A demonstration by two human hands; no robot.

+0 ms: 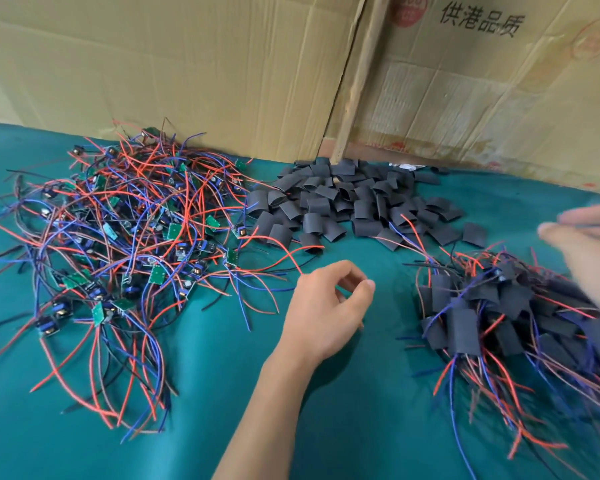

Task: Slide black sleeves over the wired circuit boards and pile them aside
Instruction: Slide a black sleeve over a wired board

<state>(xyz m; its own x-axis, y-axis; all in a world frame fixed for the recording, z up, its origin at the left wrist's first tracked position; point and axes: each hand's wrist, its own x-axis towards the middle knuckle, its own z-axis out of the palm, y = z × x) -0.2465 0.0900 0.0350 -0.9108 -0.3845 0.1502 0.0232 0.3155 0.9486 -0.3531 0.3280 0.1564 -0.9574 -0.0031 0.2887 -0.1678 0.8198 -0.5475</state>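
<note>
From the head view, your left hand hovers over the teal cloth in the middle of the table, fingers loosely curled with thumb and forefinger near each other, holding nothing you can see. Your right hand is at the right edge, blurred, above the finished pile; you cannot tell how far open it is or whether it holds anything. The bare circuit boards, green with red, blue and black wires tangled together, lie heaped at the left. The loose black sleeves are heaped at the back centre, against the cardboard sheets. The sleeved boards are piled at the right, wires trailing toward you.
</note>
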